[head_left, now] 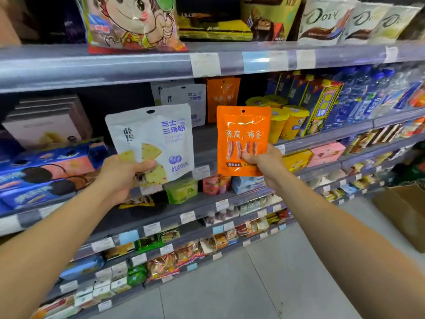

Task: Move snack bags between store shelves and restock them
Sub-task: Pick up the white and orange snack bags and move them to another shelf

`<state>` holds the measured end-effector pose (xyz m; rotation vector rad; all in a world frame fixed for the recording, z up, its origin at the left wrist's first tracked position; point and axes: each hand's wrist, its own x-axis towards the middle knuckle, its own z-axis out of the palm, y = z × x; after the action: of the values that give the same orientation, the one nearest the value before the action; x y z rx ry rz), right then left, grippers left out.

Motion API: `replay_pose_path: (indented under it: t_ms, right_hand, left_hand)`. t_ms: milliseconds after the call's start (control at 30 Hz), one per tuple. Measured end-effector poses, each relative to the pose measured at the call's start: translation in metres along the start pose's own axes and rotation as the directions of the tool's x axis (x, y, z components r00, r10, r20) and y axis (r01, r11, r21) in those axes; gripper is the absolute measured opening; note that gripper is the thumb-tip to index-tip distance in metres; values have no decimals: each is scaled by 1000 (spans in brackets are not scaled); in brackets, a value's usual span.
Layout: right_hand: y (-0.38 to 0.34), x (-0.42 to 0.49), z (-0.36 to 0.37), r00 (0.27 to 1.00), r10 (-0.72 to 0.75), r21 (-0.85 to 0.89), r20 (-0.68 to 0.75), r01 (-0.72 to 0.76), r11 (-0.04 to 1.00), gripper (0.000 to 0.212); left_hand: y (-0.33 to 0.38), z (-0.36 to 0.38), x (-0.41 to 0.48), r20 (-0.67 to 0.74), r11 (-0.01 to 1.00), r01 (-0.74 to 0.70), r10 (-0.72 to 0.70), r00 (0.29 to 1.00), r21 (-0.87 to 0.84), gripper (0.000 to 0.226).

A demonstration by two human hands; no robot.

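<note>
- The left hand (119,174) is gripping the white bag (150,139) by its lower corner; the right hand (264,164) is pinching the orange bag (242,134).
- Both bags are hanging before the middle shelf (322,137); each should probably be going in upright, in front of its matching stock.

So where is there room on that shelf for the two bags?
There is a dark bare gap on the middle shelf between the pale boxes and the stocked white bags. Bare shelf also shows in front of the stocked orange bags. Right of that it is crowded with yellow cups and blue boxes.
</note>
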<state>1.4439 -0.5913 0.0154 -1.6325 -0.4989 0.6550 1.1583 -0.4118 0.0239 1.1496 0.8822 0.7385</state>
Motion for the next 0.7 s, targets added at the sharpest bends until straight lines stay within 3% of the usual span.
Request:
replay_pose_path:
  t_ms: [133,333,600,700]
  right_hand:
    - [-7,67,14,1000,-18,31,-14,18,999,57]
    - [-6,155,30,998,-50,37,-22,51,998,43]
    - [13,222,43,998,-33,31,62,31,999,59]
    - [17,239,46,995,-19,83,102,10,997,73]
  left_hand:
    - [0,14,32,-55,1000,-6,7,998,20,59]
    - [-8,38,79,-142,1000,-12,11,990,-4,33]
    - [-23,55,114,-199,996,-89,90,976,13,34]
    - [-26,55,122,-263,992,-124,122,957,11,45]
